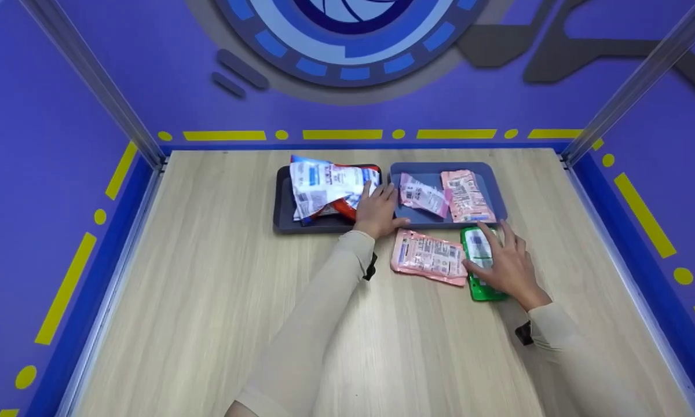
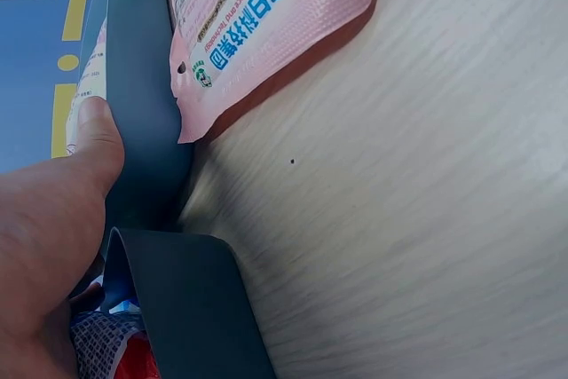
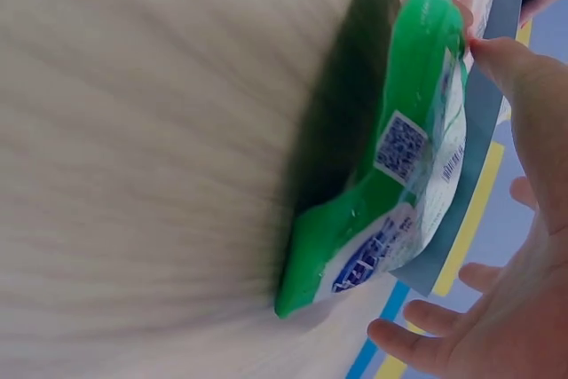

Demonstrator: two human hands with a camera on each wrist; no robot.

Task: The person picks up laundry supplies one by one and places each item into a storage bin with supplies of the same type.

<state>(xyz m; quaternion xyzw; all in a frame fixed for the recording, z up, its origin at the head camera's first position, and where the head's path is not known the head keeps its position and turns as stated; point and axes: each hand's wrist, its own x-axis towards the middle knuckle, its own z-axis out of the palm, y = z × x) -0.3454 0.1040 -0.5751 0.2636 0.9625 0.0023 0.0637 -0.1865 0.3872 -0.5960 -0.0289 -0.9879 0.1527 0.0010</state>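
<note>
My left hand [image 1: 376,211] lies over the right side of the dark tray [image 1: 284,223], fingers stretched across a white, blue and red packet [image 1: 324,182]. Its thumb reaches over the near rim of the blue-grey tray [image 1: 417,222]. My right hand [image 1: 511,265] is spread above a green pouch [image 1: 489,289] with a white label. In the right wrist view, the thumb tip meets the edge of the green pouch [image 3: 417,122], and the other fingers are apart from it. Left of that pouch, a pink pouch [image 1: 428,258] lies flat on the table.
Inside the blue-grey tray are a small pink-and-white packet [image 1: 424,196] and another pink pouch [image 1: 468,196]. The two trays stand side by side at the back of the wooden table [image 1: 208,278]. Blue panels [image 1: 150,87] with yellow dashes enclose it at the back and sides.
</note>
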